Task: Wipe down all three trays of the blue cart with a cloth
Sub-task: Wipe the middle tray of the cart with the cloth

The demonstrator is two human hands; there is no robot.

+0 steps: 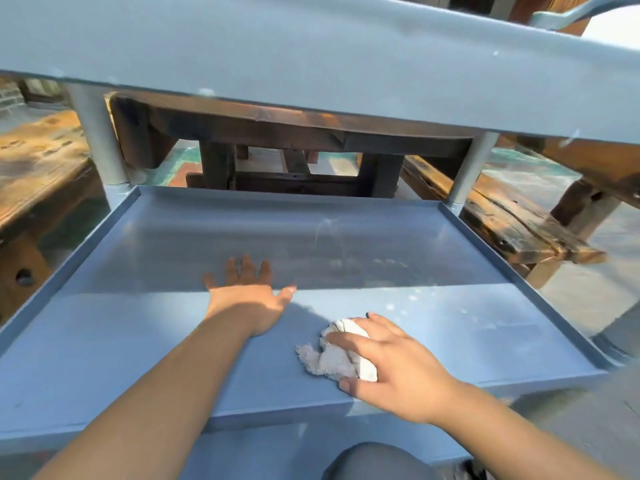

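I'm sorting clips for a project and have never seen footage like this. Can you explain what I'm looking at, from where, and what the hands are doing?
This is one wide-angle view from a camera worn on a person's head, looking down at their bare arms. No machine is involved. The left hand lies flat and open on a grey-blue metal cart tray. The right hand presses a crumpled white cloth onto that tray. Another tray of the cart sits overhead. Worn wooden benches stand behind.

Upper tray low overhead, middle tray back half bare
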